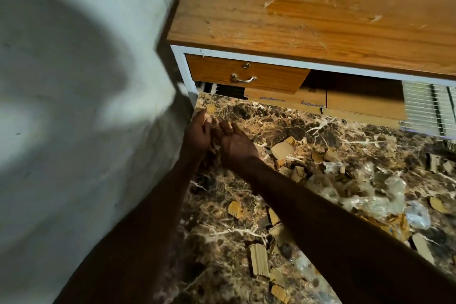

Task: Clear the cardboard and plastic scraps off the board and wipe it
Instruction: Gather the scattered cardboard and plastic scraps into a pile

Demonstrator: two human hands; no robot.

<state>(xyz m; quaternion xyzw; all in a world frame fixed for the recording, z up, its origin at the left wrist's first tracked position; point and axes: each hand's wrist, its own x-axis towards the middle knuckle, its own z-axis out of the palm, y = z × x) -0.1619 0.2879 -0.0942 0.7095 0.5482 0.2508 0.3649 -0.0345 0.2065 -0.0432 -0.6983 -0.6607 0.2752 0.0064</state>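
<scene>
Box print under desk (320, 7) unreadable. Cardboard scraps (259, 259) + clear plastic scraps (365, 195) litter marble floor (320, 136). Left hand (198, 132) pinches scrap nr wall (86, 106); right hand (235, 145) loose, open.

Torn cardboard scraps (259, 258) & clear plastic scraps (365, 195) strewn on marble floor, approx.

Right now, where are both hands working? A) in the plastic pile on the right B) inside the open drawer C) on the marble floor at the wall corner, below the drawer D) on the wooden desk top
C: the left hand and the right hand are together over the marble floor beside the wall, below the closed drawer; the plastic scraps lie off to the right.
</scene>
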